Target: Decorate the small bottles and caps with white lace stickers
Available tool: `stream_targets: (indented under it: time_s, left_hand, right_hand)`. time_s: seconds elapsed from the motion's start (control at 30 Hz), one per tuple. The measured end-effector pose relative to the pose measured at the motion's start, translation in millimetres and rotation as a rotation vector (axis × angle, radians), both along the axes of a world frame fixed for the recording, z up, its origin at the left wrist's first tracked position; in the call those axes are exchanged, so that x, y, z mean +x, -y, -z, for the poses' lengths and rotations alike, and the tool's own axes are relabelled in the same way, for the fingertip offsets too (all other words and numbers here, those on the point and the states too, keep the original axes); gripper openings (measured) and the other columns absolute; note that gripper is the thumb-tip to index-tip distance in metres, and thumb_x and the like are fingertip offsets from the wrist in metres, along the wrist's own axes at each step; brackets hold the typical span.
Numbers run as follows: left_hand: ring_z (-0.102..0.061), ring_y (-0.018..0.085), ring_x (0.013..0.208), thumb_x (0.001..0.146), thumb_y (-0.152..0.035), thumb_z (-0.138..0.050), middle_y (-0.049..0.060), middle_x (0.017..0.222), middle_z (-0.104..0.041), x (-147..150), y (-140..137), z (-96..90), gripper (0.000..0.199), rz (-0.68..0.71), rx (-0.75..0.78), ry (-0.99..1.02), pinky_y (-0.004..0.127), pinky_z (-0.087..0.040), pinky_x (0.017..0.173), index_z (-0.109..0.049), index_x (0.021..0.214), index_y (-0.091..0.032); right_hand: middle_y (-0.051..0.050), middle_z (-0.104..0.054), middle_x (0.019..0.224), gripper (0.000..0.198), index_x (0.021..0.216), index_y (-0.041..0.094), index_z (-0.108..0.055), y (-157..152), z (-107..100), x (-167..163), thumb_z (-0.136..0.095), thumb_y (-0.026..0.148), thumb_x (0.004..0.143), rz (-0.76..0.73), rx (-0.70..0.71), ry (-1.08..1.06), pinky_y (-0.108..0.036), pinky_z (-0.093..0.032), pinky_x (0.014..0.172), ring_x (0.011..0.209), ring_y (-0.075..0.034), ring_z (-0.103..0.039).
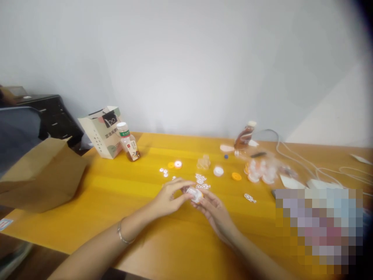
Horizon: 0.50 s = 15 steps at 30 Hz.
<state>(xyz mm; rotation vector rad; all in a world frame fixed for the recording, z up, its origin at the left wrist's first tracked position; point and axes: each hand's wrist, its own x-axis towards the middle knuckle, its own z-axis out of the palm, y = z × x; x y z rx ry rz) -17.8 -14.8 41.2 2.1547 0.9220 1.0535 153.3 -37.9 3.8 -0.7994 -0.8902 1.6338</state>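
Note:
A small white piece with an orange edge (196,195) is held above the table between both hands; blur hides its exact kind. My left hand (171,196), with a bracelet at the wrist, grips it from the left with thumb and fingers. From the right, the fingers of my right hand (214,210) are closed on its other side. Just beyond lie flat white cutout pieces with holes (201,179). Farther back are a white disc (218,171), an orange disc (236,176), a white wheel-like piece (177,165) and several tiny white discs (165,171).
A brown paper bag (43,175), a printed carton bag (101,132) and a bottle (128,142) stand left. At right are another bottle (244,136), bagged round parts (260,171), white cables (300,155) and a pixelated area (323,225). A wall rises behind the table.

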Motion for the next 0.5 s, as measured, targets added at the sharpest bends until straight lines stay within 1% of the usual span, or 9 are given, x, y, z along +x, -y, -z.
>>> stream_targets:
  time_s: [0.1,0.3,0.4,0.5]
  left_hand:
    - [-0.055,0.015,0.08,0.079,-0.025,-0.051,0.007,0.09,-0.061,-0.1,0.4,0.7,0.025,-0.028,0.002,0.011,0.028,-0.044,0.076,-0.058,0.102,-0.017]
    - [-0.055,0.015,0.081,0.079,-0.026,-0.052,0.007,0.091,-0.061,0.5,3.3,-3.1,0.025,-0.008,0.032,-0.015,0.028,-0.043,0.076,-0.058,0.101,-0.017]
    - [-0.055,0.015,0.08,0.078,-0.027,-0.053,0.007,0.09,-0.06,2.7,5.0,-2.7,0.025,-0.039,0.038,-0.01,0.027,-0.044,0.075,-0.059,0.1,-0.016]
    - [-0.055,0.014,0.077,0.077,-0.03,-0.054,0.007,0.088,-0.061,5.4,7.6,-0.7,0.025,-0.105,0.029,0.0,0.026,-0.044,0.072,-0.06,0.097,-0.016]
  right_hand:
    - [-0.003,-0.066,0.095,0.026,0.091,0.023,-0.062,0.1,0.9,-0.5,-0.068,0.025,0.066,0.004,0.035,0.007,-0.033,-0.048,0.079,0.079,-0.017,-0.062]
    - [-0.002,-0.067,0.095,0.026,0.091,0.025,-0.06,1.1,1.7,-0.1,-0.067,0.022,0.066,0.037,0.138,0.092,-0.035,-0.043,0.087,0.092,-0.018,-0.059]
    - [-0.002,-0.066,0.096,0.026,0.091,0.024,-0.06,3.8,-1.4,-0.3,-0.067,0.02,0.067,0.069,0.183,0.147,-0.035,-0.042,0.089,0.092,-0.018,-0.059]
    - [-0.003,-0.066,0.094,0.025,0.089,0.023,-0.06,7.9,-3.3,-2.3,-0.068,0.019,0.065,0.118,0.219,0.17,-0.035,-0.042,0.089,0.091,-0.018,-0.059]
